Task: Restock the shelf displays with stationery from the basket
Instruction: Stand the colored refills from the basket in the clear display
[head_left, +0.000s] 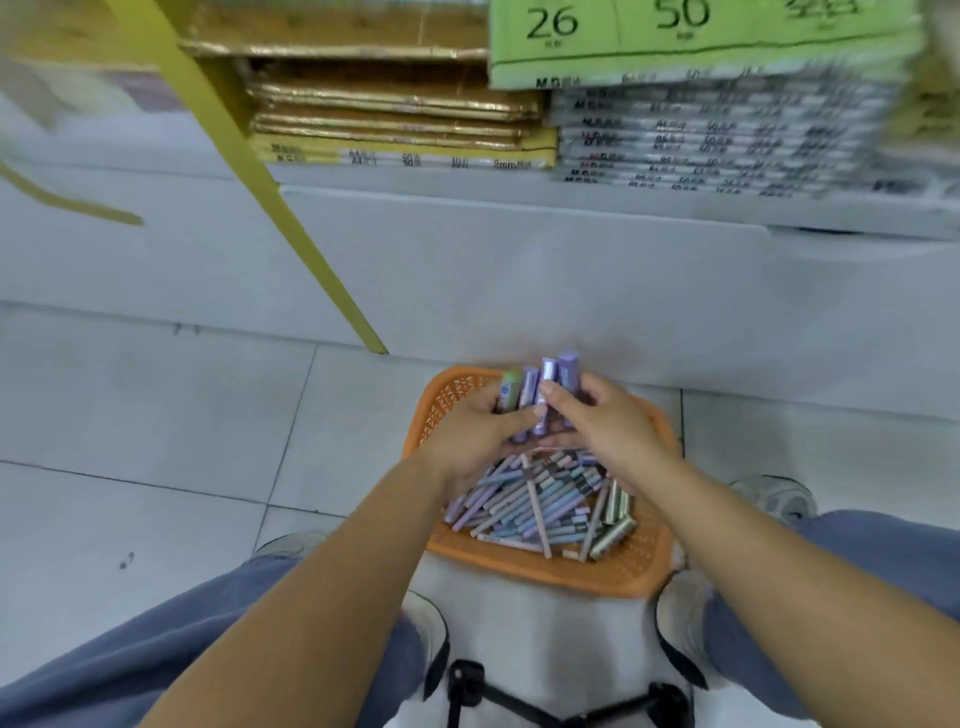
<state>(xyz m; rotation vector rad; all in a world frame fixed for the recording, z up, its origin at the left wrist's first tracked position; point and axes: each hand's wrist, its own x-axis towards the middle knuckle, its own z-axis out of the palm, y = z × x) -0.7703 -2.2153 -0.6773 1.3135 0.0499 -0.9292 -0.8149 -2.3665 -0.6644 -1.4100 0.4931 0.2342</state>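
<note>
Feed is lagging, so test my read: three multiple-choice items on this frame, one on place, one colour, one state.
1. Where is the basket? A on the shelf; B on the floor; C on a lap.
2. Basket colour? A orange; B blue; C white.
3. The bundle of pens is: A lying in the basket; B held by both hands; C on the shelf.
Key: B, floor shows around it; A, its mesh is orange; B, left hand and right hand grip it above the basket.

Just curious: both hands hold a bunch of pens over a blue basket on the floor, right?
No, the head view shows the basket is orange. The left hand and right hand do hold the pens over it on the floor.
</note>
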